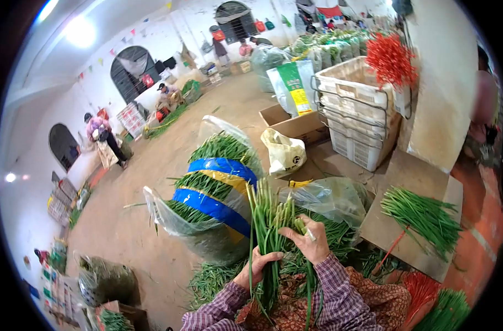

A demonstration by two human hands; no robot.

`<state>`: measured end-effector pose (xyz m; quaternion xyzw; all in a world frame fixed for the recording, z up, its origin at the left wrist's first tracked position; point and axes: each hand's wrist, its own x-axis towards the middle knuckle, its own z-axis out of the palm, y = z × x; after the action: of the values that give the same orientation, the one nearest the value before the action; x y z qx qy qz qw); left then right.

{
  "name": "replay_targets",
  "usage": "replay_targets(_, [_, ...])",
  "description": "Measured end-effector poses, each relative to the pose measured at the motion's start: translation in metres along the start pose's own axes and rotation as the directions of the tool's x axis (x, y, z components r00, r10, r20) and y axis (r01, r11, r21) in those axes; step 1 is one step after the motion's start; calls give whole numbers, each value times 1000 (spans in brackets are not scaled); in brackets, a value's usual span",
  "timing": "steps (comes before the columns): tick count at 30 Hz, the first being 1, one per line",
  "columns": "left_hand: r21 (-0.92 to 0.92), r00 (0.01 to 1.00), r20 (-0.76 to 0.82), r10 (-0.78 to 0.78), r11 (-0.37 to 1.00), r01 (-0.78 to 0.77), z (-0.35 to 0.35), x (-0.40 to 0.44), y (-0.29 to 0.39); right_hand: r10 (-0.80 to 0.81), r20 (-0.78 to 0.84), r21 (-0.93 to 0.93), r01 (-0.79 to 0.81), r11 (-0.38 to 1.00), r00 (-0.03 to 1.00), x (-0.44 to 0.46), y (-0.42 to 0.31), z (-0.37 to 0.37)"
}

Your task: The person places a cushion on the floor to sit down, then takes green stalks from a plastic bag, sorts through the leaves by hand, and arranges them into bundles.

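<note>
Upright in front of my lap is a loose bunch of long green chive stalks (270, 220) with pale cut ends at the top. My left hand (258, 266) is closed around its lower part, thumb across the front. At the upper right of the bunch, my right hand (312, 240) is closed, with thumb and fingers gripping a few pale stalk ends. A large bag (210, 243) packed with green stalks and bound with blue and yellow bands stands just beyond my hands. More loose greens lie under and behind the bunch, beside a clear plastic sheet (331, 198).
On the right, a board (403, 237) bears a pile of chives (422, 215). Red ties (419, 292) lie near my right knee, and more hang on white crates (356, 110). A cardboard box (295, 124) and cream bag (283, 151) stand ahead. Other people are farther back.
</note>
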<state>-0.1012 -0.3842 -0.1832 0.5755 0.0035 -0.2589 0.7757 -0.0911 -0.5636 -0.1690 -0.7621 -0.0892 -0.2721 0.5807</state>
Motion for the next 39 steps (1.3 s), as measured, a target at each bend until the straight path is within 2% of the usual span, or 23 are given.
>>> replay_targets(2, [-58,999,-34,18,998,-20,-26,-20,-3,-45,123,-66,53,996,991,-7,-4,19])
replay_targets(4, [-100,994,-106,26,994,-37,-47,-47,-6,-50,264,-31,60,998,963,-14,-15,35])
replay_targets(5, [-138,993,-104,47,989,-61,-57,-58,-8,-1,355,-106,42,993,935,-17,-17,39])
replay_targets(6, [-161,994,-104,21,986,-37,-71,-68,-11,-2,365,-114,47,992,931,-24,-20,45])
replay_targets(9, [-158,990,-91,107,980,-120,-94,-88,-11,187,534,92,-276,957,824,-35,-40,60])
replay_targets(11, [-72,991,-75,114,990,-119,-100,-97,2,184,522,101,-275,956,833,-39,-48,71])
replay_targets(14, [-78,986,-78,150,985,-156,-115,-94,4,172,494,64,-233,970,852,-41,-68,83])
replay_targets(16, [-98,982,-57,181,978,-186,-123,-94,5,81,447,34,-108,994,891,-37,-87,88])
replay_targets(18, [-142,979,-20,203,969,-204,-133,-92,2,60,450,30,-82,996,891,-35,-90,93])
replay_targets(20, [-216,982,-15,188,958,-187,-141,-93,2,-51,487,-35,77,996,872,-33,-76,96])
replay_targets(22, [-232,982,2,190,955,-184,-149,-95,1,-98,472,-135,181,974,876,-28,-82,97])
replay_targets(24, [-212,982,-1,188,960,-184,-161,-97,-1,-64,526,-235,217,948,848,-19,-74,91])
replay_targets(25, [-213,977,-7,212,954,-209,-163,-101,1,-31,482,-204,146,968,876,-16,-80,89])
replay_targets(26, [-215,972,-19,234,949,-232,-165,-106,4,-89,434,-206,195,959,896,-9,-76,83])
replay_targets(27, [-229,968,-36,249,941,-250,-165,-110,8,-74,381,-336,212,918,922,0,-61,75])
replay_targets(28, [-213,963,-46,264,940,-268,-168,-115,10,-126,321,-335,237,912,939,6,-73,66])
replay_targets(29, [-202,961,-77,265,940,-276,-174,-115,8,-94,200,-362,163,918,975,6,-78,64])
replay_targets(32, [-174,947,-161,277,937,-304,-179,-118,4,0,339,-388,140,911,941,-3,-66,65])
replay_targets(34, [-249,938,-165,304,908,-337,-172,-120,3,53,375,-414,116,903,925,-20,-72,78])
replay_targets(35, [-250,936,-166,310,905,-344,-170,-119,4,113,403,-367,48,929,908,-24,-82,82])
replay_targets(36, [-233,938,-151,312,911,-341,-169,-120,2,-21,362,-233,112,966,932,-28,-93,91])
replay_targets(38, [-211,944,-131,304,922,-326,-166,-123,-3,118,347,-89,-92,992,930,-31,-114,102])
replay_targets(39, [-194,947,-128,295,929,-315,-163,-124,-5,118,343,-87,-93,992,932,-30,-117,107])
